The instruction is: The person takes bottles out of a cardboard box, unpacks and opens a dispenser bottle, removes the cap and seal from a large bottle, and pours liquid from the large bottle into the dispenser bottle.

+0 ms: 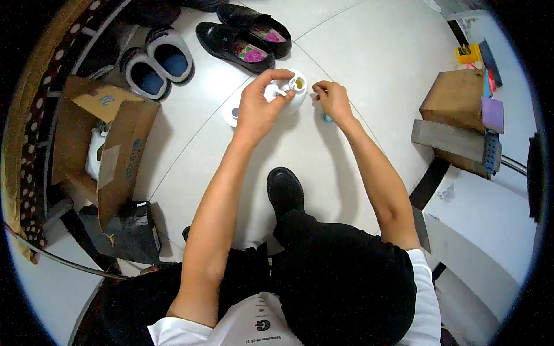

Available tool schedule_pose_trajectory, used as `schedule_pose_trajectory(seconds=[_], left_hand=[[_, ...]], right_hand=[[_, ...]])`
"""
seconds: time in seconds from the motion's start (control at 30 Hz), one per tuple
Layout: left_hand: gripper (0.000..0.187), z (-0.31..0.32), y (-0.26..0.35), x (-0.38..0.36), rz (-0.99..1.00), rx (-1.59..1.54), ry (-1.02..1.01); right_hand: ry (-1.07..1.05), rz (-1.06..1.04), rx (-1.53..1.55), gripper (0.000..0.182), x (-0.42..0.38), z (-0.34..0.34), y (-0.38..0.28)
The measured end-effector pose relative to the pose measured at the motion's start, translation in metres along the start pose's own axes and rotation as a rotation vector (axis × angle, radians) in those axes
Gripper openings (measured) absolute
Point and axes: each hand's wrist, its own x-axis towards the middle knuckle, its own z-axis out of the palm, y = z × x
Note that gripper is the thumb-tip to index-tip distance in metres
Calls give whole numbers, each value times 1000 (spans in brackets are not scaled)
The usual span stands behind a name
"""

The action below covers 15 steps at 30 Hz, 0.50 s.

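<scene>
A white bottle point(298, 101) stands on the tiled floor, its round mouth uncapped and something yellowish showing inside. My left hand point(258, 106) is wrapped round the bottle's white handle, thumb and fingers closed on it. To the right of the bottle, apart from it, is my right hand point(333, 102), with its fingers bent and their tips close together; whether anything small is between them cannot be made out. Just under the right hand a small teal object point(328, 117) shows, partly hidden. Another white object point(230, 117) with a grey round part sits left of my left hand.
Black shoes point(236, 46) and grey slippers point(167, 55) lie at the upper left. An open cardboard box point(130, 155) stands at the left, above a black shoebox point(124, 233). Brown boxes point(453, 101) are at the right. My black boot point(285, 190) is below the bottle.
</scene>
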Motion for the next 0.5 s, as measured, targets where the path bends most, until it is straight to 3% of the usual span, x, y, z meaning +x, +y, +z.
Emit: schedule_pose_trajectory(seconds=[0.07, 0.2, 0.33, 0.5], left_hand=[[33, -1, 0, 1, 5, 10, -1], [34, 0, 4, -1, -26, 27, 2], [34, 0, -2, 0, 3, -44, -6], [36, 2, -6, -1, 34, -53, 20]], right_hand=[[116, -95, -25, 25, 0, -8, -10], [184, -52, 288, 22, -31, -42, -97], [229, -247, 143, 22, -59, -55, -141], [221, -223, -275, 27, -72, -50, -168]])
